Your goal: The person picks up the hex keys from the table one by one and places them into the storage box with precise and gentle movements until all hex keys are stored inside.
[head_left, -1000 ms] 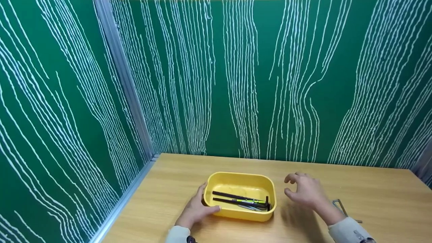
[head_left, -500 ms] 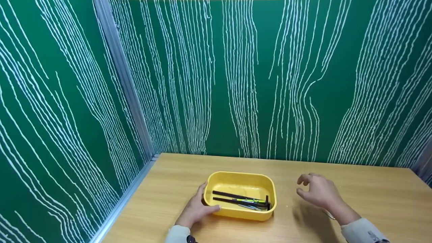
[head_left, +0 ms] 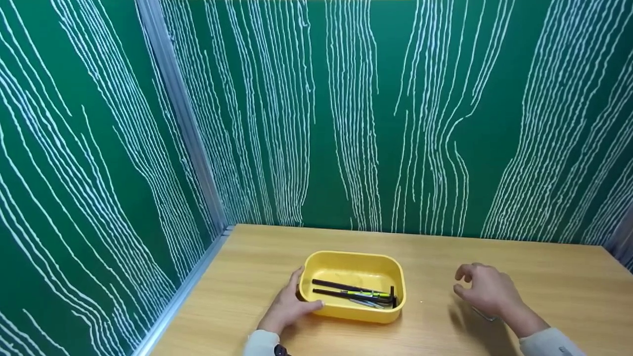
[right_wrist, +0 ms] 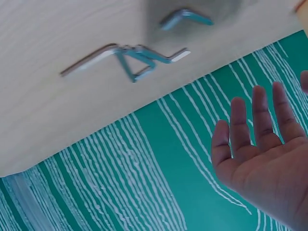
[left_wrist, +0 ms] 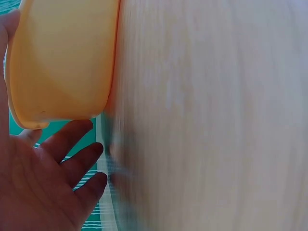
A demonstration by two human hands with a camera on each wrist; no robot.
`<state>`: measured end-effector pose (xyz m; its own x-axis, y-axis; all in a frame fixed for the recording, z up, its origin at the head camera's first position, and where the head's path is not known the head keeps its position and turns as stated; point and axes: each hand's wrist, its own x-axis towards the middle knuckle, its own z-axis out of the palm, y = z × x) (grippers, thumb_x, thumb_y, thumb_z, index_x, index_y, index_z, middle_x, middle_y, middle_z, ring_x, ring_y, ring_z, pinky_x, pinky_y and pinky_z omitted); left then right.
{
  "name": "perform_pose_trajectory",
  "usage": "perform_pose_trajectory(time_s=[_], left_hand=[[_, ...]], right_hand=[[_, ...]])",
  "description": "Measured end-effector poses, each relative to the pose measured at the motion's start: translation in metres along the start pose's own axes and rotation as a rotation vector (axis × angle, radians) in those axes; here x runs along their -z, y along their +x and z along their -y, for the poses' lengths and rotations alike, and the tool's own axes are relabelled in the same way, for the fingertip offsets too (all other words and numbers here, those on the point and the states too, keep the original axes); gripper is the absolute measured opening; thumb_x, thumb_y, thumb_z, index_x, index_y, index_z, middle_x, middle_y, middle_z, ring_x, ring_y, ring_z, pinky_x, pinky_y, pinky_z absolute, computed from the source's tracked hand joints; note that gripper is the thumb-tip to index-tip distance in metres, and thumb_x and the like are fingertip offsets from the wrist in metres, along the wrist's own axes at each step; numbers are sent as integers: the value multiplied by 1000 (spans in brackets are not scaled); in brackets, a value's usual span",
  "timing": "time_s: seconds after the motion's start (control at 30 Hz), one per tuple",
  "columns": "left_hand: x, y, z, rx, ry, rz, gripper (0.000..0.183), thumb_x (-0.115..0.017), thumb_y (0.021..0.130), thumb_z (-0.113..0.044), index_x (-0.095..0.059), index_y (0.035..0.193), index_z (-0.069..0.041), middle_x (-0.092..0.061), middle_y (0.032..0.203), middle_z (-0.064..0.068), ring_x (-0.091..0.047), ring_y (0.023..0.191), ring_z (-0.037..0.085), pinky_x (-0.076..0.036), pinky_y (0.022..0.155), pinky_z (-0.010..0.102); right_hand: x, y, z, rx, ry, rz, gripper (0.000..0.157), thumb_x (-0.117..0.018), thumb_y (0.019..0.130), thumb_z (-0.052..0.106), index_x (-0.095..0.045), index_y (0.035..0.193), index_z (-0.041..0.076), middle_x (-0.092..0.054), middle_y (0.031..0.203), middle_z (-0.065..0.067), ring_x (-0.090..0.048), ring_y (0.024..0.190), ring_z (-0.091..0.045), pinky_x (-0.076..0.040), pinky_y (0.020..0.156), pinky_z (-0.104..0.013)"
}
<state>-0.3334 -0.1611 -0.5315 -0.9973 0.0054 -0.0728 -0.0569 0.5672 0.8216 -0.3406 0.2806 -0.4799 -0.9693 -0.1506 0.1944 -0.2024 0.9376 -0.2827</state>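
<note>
A yellow plastic bin (head_left: 358, 315) stands on the wooden table. My left hand (head_left: 287, 307) holds its left end, thumb over the front rim and fingers along the outer side; in the left wrist view the bin's wall (left_wrist: 62, 62) fills the upper left. Inside lie long black hex keys (head_left: 341, 285), a yellow-green banded piece (head_left: 377, 294) and thin silver pieces. My right hand (head_left: 489, 291) hovers right of the bin, fingers loosely curved, holding nothing. Beneath it, several silver hex keys (right_wrist: 137, 54) lie on the table, mostly hidden in the head view; a short bent one (right_wrist: 185, 17) lies apart.
The wooden tabletop (head_left: 267, 242) meets a green wall (head_left: 346, 148) with white wavy lines at the back. Another green panel (head_left: 74, 198) stands at the left, joined by a grey metal post (head_left: 183, 109).
My right hand has drawn away from the bin to the right and slightly toward me, covering the silver hex keys. My left hand and the bin have stayed in place.
</note>
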Motion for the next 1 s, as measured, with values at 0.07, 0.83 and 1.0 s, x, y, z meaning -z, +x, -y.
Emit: perform_pose_trajectory(time_s=[0.07,0.83,1.0], left_hand=[[0,0,1,-6,6,-4,105,-76,48,-57,-18,135,-43,-35,138,4,-34,124,24,-25,100,50],[1,0,0,4,11,-11,107,-75,43,-62,-20,133,-45,-38,136,5,-37,121,24,-24,100,52],[1,-1,0,5,13,-12,108,-74,42,-63,-19,134,-44,-37,136,5,-36,121,24,-24,100,52]], right_hand=[[0,-2,-5,-20,13,21,23,-63,73,33,-62,87,16,-59,85,-4,-53,73,-18,-42,56,-38],[-11,-21,-40,-64,-30,142,23,-63,72,37,-61,84,18,-56,78,0,-48,68,-14,-38,51,-34],[-13,-26,-41,-71,-38,150,23,-64,71,38,-62,83,18,-57,77,2,-47,67,-13,-36,51,-32]])
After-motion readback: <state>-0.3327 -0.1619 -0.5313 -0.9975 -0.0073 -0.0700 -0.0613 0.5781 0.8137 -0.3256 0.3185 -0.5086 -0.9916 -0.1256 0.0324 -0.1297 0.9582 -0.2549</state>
